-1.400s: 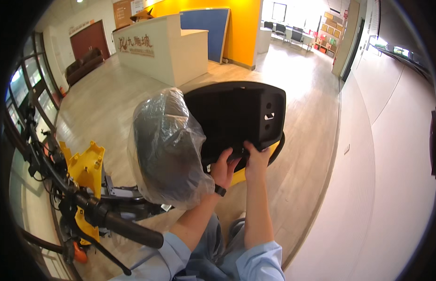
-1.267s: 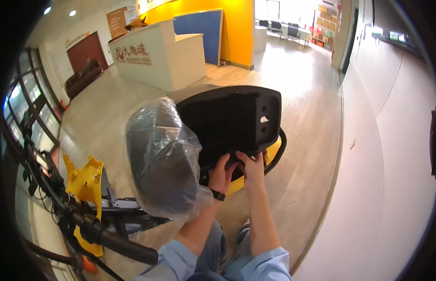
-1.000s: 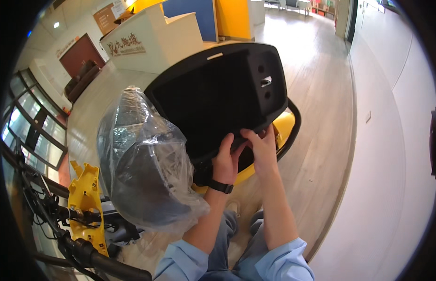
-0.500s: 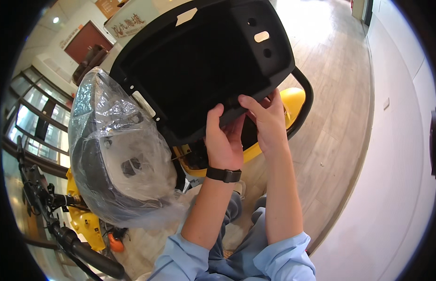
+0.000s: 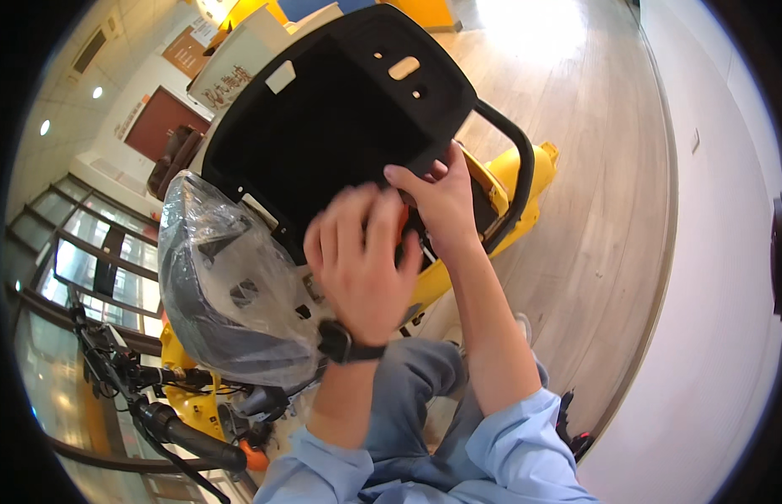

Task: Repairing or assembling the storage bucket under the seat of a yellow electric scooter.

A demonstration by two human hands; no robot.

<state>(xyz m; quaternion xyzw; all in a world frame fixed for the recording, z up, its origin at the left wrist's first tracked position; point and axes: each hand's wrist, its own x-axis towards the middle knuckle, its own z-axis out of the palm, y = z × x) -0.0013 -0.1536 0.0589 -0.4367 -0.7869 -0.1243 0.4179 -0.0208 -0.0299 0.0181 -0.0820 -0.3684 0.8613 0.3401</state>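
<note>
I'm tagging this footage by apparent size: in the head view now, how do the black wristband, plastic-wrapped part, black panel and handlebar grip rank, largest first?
1. Black panel
2. Plastic-wrapped part
3. Handlebar grip
4. Black wristband

This is apparent size only; fisheye bending and nearness may mislead.

Shows the left hand [image 5: 357, 256] badly blurred, covering part of the near rim of a black tray [image 5: 324, 118] and most of an orange object [image 5: 402, 220], too obscured to identify. Hides some fingertips of the right hand [image 5: 448, 210] behind that rim. Veils a dark shell [image 5: 194, 290] in wrinkled plastic. Leaves a dark item [image 5: 567, 427] unreadable near the floor's [image 5: 593, 218] right edge, partly behind a blue sleeve [image 5: 521, 437].
</note>
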